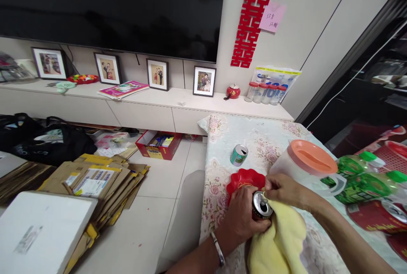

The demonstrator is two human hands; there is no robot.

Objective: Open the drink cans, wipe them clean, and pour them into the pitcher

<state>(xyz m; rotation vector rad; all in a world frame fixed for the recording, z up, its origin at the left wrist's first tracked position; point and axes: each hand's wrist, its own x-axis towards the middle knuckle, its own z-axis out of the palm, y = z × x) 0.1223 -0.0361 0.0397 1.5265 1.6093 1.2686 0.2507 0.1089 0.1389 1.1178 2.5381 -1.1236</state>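
My left hand [243,214], with a silver bracelet at the wrist, is wrapped round a dark opened can [261,205] held upright above the flowered tablecloth. The silver can top faces up. From the right, my right hand [284,190] pinches the corner of a yellow cloth [273,244] at the can's rim; the rest of the cloth drapes down beside the can. A red scalloped dish [243,178] sits just behind my left hand. Farther back on the table stands a green opened can [239,155].
A pitcher with an orange lid [311,157], green bottles [365,185] and red cans [377,216] stand on the right. Behind the table runs a white cabinet [178,100] with framed photos. Flattened cardboard [104,180] and a red box [159,144] lie on the floor at left.
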